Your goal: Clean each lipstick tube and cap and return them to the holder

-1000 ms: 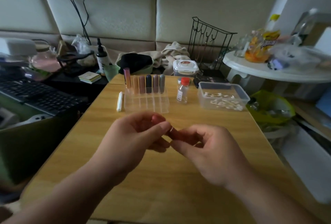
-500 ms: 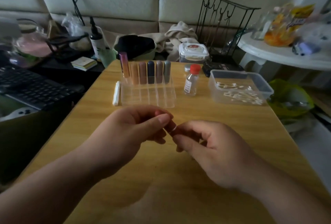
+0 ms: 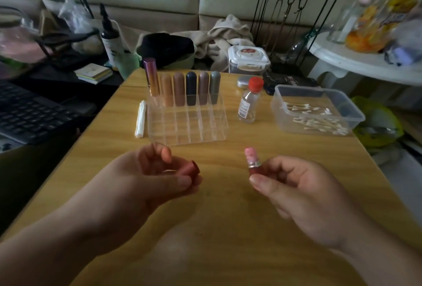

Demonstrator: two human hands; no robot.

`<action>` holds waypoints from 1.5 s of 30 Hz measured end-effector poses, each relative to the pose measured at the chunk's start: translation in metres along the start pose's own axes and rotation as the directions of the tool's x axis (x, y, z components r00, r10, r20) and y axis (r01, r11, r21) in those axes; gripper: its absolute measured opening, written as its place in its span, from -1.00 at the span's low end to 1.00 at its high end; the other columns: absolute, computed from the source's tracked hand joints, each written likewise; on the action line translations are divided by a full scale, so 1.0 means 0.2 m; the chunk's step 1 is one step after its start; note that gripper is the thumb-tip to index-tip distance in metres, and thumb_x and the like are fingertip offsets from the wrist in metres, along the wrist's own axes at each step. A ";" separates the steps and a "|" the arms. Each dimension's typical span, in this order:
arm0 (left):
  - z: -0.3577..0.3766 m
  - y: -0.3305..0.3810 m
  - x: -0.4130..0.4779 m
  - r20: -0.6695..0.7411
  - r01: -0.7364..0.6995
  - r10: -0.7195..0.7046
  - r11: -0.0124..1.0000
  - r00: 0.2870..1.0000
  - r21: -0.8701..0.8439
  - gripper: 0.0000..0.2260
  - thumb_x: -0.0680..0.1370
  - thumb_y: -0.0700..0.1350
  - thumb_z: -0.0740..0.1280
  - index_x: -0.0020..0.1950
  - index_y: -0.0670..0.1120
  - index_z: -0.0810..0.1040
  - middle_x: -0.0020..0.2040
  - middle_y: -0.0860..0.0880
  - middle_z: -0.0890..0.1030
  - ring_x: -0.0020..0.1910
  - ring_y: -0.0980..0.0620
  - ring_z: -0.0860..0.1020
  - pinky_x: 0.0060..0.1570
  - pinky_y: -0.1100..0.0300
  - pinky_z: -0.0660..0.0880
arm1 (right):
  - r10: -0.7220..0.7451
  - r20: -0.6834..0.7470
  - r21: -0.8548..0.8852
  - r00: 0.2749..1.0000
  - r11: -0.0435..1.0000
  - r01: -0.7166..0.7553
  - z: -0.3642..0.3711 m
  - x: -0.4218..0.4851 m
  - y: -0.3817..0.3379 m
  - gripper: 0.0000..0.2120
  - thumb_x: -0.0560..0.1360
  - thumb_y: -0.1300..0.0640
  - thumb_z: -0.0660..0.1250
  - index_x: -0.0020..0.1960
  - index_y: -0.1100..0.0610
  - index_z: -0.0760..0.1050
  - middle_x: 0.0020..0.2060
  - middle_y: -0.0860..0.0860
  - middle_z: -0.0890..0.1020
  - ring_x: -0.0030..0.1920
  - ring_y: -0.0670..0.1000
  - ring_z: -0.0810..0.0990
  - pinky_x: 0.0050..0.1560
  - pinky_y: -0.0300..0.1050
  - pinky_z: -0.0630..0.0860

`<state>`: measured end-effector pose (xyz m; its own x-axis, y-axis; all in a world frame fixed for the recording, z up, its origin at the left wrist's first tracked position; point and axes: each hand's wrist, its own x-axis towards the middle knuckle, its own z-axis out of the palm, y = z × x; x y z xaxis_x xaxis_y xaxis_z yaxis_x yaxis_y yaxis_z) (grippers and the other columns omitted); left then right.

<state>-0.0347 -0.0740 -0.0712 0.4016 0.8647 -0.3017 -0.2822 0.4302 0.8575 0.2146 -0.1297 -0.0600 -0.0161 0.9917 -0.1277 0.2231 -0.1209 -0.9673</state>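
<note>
The bottle's (image 3: 247, 103) label is too blurred to read. The right hand (image 3: 296, 192) pinches a red tube (image 3: 253, 168), its mottled pink top bared, over the table (image 3: 228, 228) in front of the holder (image 3: 187, 125). The left hand (image 3: 141, 183) curls round the red cap (image 3: 191, 168). Half a second ago the hands touched; now they are apart, the cap off.

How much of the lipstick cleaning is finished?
Done: this lipstick is open. The left hand holds its red cap, the right hand holds the tube, pink stick showing. Left: wiping both and putting them in the holder. Six lipsticks stand in its back row; whether they are clean, I cannot tell. The bottle is capped.
</note>
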 end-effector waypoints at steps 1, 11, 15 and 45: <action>0.01 0.00 0.00 0.001 -0.003 0.003 0.997 1.000 0.071 -0.68 0.31 -0.41 0.50 -0.02 -0.21 0.51 0.00 -0.30 0.66 0.02 -0.28 0.66 -0.02 0.03 0.64 | -0.013 -0.013 -0.030 1.000 0.999 0.013 0.00 0.00 0.00 -0.83 0.38 0.08 0.49 -0.14 0.17 0.61 -0.48 -0.09 0.55 -0.48 -0.20 0.47 -0.43 -0.38 0.37; 0.17 -0.03 0.04 0.013 -0.118 0.160 0.669 0.987 0.734 -0.72 0.58 -0.17 0.33 0.14 0.22 0.61 -0.03 0.23 0.70 -0.03 0.25 0.66 0.17 0.16 0.52 | -0.012 -0.104 -0.518 0.994 0.854 -0.044 0.00 0.04 0.06 -0.88 0.41 -0.09 0.49 -0.15 -0.09 0.59 -0.41 -0.16 0.60 -0.45 -0.17 0.50 -0.36 -0.06 0.51; 0.17 -0.06 0.08 0.107 -0.187 0.157 0.699 0.982 0.690 -0.66 0.56 -0.28 0.35 0.00 0.21 0.62 0.02 0.10 0.71 0.06 0.14 0.67 0.21 0.06 0.51 | -0.024 -0.100 -0.545 0.995 0.837 -0.035 0.00 0.04 0.07 -0.85 0.41 -0.14 0.46 -0.12 -0.10 0.58 -0.41 -0.05 0.60 -0.48 -0.16 0.45 -0.42 -0.10 0.45; 0.22 -0.09 0.17 0.095 -0.164 0.330 0.186 0.939 0.969 -0.55 0.48 0.04 0.48 0.31 0.28 0.43 -0.08 0.32 0.51 -0.12 0.35 0.50 -0.24 0.57 0.42 | -0.093 -0.206 -0.588 0.974 0.807 -0.047 0.02 0.14 0.10 -0.86 0.44 -0.12 0.46 -0.15 -0.08 0.59 -0.35 -0.14 0.61 -0.31 -0.20 0.56 -0.36 -0.29 0.45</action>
<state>0.0218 -0.0629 -0.0788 0.3672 0.9293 0.0390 0.7258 -0.3125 0.6128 0.2146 -0.1036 -0.0838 0.1642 0.9864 0.0109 0.7542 -0.1184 -0.6459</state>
